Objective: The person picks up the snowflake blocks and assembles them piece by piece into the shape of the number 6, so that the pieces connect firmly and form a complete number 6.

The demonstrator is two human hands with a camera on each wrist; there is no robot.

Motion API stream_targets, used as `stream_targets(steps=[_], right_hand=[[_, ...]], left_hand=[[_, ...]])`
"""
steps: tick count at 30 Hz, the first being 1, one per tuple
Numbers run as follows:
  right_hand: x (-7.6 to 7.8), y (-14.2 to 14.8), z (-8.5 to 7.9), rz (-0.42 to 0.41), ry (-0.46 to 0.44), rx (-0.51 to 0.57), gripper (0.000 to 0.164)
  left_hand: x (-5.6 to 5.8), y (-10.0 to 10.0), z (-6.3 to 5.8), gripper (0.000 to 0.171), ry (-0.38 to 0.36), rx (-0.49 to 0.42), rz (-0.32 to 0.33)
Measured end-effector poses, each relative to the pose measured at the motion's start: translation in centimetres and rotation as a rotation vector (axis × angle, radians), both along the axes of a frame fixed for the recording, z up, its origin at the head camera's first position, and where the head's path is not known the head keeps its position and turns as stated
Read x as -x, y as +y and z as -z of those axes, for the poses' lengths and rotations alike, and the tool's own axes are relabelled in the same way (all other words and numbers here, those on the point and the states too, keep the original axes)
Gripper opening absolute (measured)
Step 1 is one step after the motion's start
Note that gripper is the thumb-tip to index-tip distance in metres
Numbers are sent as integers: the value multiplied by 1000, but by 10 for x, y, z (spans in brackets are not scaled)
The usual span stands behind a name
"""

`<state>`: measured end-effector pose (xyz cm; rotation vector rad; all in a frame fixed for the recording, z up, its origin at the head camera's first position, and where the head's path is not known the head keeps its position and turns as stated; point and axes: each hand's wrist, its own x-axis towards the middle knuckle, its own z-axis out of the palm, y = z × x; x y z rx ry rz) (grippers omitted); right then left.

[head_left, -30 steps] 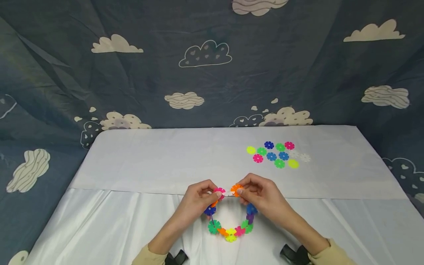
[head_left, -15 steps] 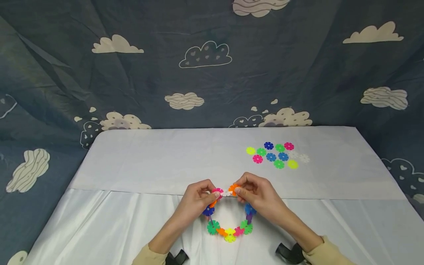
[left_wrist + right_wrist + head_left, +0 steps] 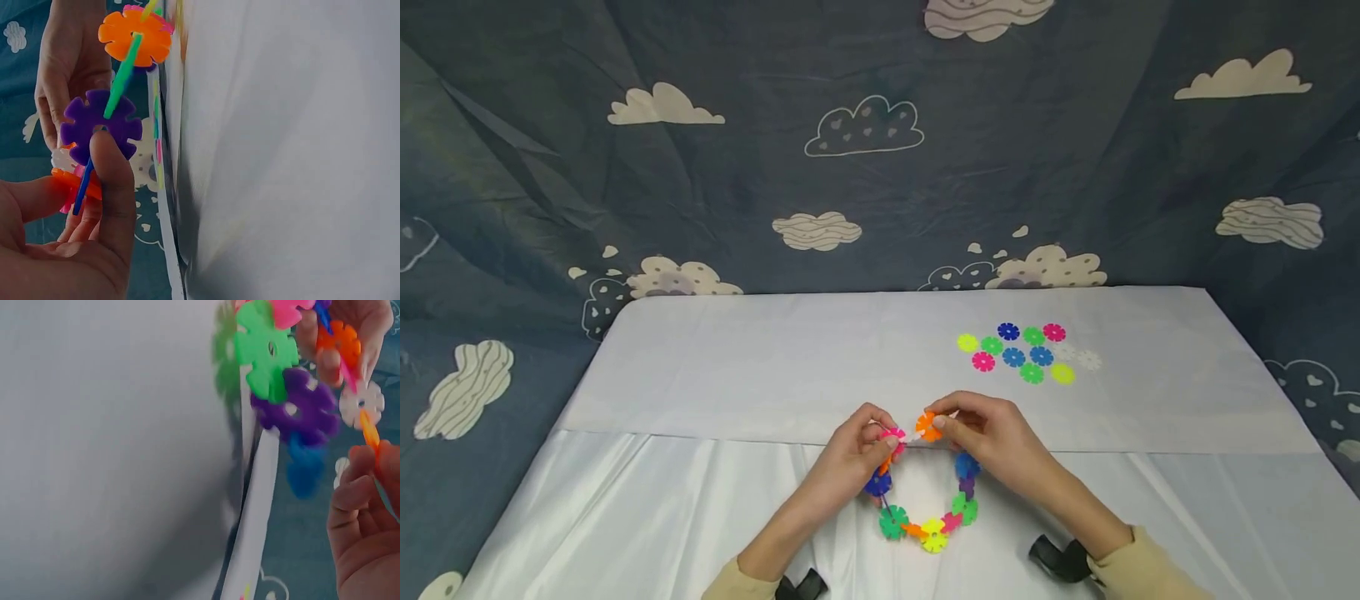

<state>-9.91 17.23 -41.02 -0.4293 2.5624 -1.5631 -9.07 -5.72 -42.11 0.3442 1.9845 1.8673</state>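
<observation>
Flower-shaped interlocking plastic discs are joined in a ring that hangs between both hands. My left hand (image 3: 848,457) pinches the ring at a pink disc (image 3: 895,437). A purple disc (image 3: 78,128) overlaps that thumb in the left wrist view. My right hand (image 3: 1000,433) pinches an orange disc (image 3: 927,427) between thumb and fingers. Between these two discs sits a white disc (image 3: 375,400), with the orange one edge-on at its slot in the right wrist view. Lower down hang a green disc (image 3: 892,524), a yellow disc (image 3: 934,539) and a blue disc (image 3: 967,466).
Several loose discs lie in a group on the white-covered table (image 3: 737,367), beyond the right hand, among them a pink disc (image 3: 983,362) and a yellow-green disc (image 3: 1063,373). A dark cloud-print cloth (image 3: 865,183) hangs behind the table.
My right hand has shifted slightly left with the orange disc. The bottom of the ring has swung a little to the right. The loose discs lie as before.
</observation>
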Motion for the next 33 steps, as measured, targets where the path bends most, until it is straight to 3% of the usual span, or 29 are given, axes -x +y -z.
stream_targets(steps=[11, 18, 22, 33], right_hand=[[16, 55, 9, 107, 17, -272, 23], [32, 97, 13, 163, 65, -445, 30], [43, 115, 14, 151, 66, -478, 35], [60, 122, 19, 72, 44, -551, 39]], left_hand=[[0, -6, -4, 31, 43, 165, 81], [2, -8, -2, 37, 63, 162, 80], [2, -8, -2, 33, 39, 134, 59], [6, -7, 6, 29, -64, 84, 39]])
